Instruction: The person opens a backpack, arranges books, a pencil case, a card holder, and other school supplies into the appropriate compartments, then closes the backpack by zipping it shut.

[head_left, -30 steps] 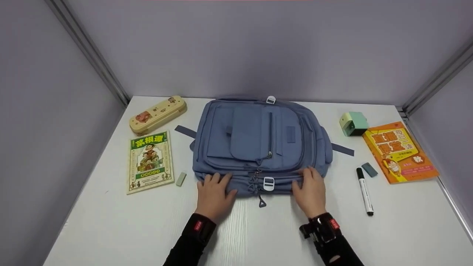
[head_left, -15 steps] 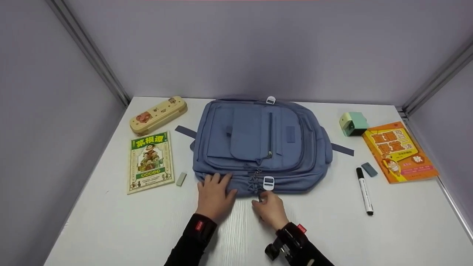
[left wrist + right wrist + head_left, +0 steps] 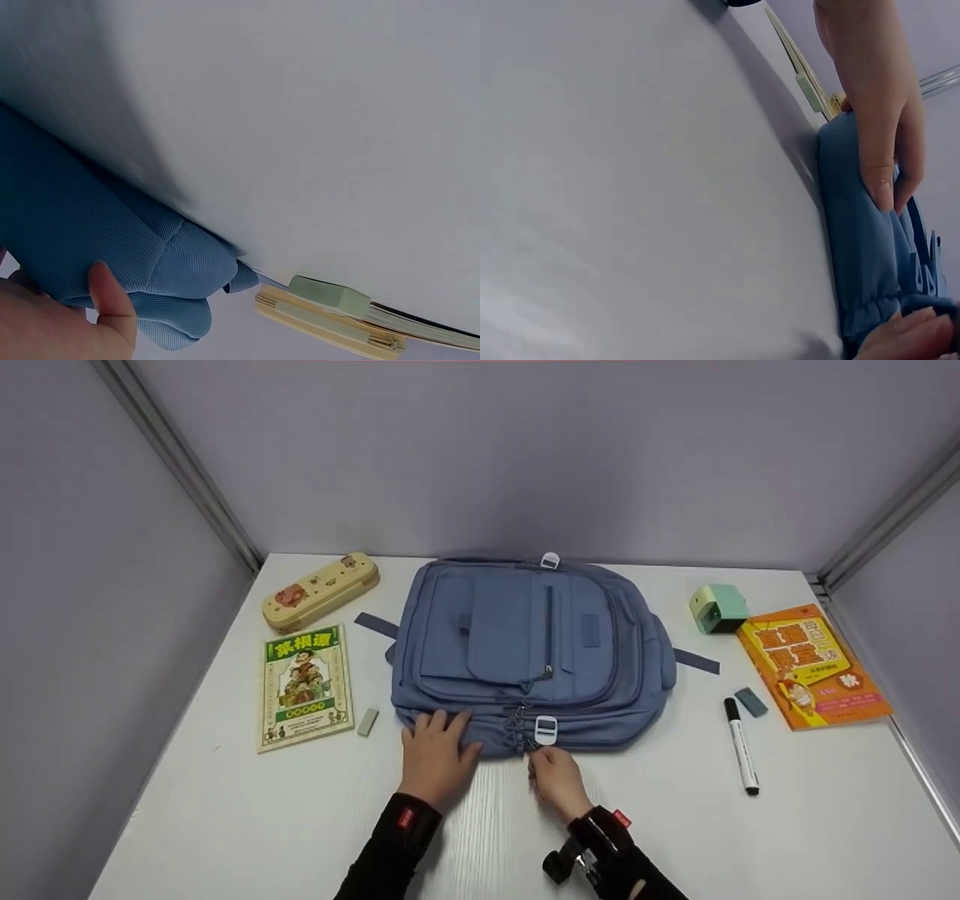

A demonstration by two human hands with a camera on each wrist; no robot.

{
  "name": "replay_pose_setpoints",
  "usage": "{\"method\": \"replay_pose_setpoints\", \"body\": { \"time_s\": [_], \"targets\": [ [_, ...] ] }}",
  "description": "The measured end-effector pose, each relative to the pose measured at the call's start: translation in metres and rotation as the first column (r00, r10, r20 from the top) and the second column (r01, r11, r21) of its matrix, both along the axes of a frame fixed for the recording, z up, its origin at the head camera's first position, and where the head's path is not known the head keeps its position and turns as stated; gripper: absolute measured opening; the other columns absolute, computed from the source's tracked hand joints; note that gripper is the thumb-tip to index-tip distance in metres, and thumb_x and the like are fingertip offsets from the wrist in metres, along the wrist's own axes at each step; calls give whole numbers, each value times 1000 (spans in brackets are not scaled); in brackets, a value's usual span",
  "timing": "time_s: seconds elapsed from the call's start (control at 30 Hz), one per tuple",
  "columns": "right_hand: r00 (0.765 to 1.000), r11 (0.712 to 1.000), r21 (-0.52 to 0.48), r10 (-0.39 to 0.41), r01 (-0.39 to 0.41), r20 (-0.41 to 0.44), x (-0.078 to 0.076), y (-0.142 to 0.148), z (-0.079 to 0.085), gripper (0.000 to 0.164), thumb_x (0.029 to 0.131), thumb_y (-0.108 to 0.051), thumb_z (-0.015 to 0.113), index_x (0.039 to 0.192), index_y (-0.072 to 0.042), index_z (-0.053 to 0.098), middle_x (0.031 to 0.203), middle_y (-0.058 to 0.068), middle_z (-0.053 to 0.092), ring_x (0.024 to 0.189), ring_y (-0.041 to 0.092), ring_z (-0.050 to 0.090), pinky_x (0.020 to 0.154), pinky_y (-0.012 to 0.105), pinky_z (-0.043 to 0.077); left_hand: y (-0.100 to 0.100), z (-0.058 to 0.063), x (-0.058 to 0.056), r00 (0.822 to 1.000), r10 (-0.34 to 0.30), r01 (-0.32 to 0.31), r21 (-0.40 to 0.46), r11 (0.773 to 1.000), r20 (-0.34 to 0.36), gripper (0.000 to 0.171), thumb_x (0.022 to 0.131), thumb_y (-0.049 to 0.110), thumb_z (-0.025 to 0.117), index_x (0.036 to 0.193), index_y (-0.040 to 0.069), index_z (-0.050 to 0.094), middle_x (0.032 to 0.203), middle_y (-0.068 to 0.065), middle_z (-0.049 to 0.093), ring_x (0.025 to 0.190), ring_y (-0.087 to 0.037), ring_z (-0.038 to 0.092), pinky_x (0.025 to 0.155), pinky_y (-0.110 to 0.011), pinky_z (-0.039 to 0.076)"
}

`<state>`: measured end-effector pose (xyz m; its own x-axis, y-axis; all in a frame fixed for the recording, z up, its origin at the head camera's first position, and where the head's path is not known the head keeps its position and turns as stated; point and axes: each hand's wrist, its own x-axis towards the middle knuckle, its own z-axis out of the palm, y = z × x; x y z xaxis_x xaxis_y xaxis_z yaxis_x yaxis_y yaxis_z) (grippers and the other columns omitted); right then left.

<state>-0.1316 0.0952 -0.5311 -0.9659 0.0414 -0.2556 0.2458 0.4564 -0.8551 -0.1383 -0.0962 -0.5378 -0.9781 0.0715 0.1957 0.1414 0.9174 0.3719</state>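
Observation:
A blue backpack lies flat on the white table, front pockets up. Along its near edge run zippers and a white strap buckle. My left hand grips that edge left of the buckle, fingers over the top. In the left wrist view its thumb presses the backpack's side. Just below the buckle, my right hand pinches a zipper pull, mostly hidden by the fingers. The right wrist view shows the curled right fingertips beside gathered fabric at the bag's edge.
Left of the bag lie a yellow pencil case, a green-and-cream book and a pale green eraser. On the right are a mint pencil sharpener, an orange book, a dark eraser and a marker.
My right hand has left the near right edge of the backpack, moved left to the dangling zipper pull and taken hold of it. The left hand stays in place.

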Motion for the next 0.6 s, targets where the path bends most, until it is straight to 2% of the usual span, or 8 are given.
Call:
{"method": "replay_pose_setpoints", "body": {
  "time_s": [0.1,0.43,0.6],
  "targets": [
    [999,999,45,2,-1,-34,-1,7,3,26,90,-8,49,66,-6,56,64,-3,53,60,10,46,58,25,37,0,0,0,1000,-3,3,3,1000,15,53,92,46,64,139,23,58,122,-10,61,115,-31,49,90,-50,37],
    [999,1000,24,-2,4,-53,-1,15,-1,26,89,-8,53,63,-6,55,62,-3,52,61,11,46,59,26,38,1,1,0,1000,0,0,7,1000,8,52,92,46,64,139,24,58,123,-11,61,116,-32,49,91,-51,38],
    [992,993,113,34,-20,-125,3,15,-3,23,93,-13,60,72,-4,63,63,-5,51,61,9,45,62,25,38,1,1,1,1000,6,-6,2,1000,-16,50,91,45,65,136,23,61,118,-10,62,112,-32,50,87,-49,38]
  ]
}}
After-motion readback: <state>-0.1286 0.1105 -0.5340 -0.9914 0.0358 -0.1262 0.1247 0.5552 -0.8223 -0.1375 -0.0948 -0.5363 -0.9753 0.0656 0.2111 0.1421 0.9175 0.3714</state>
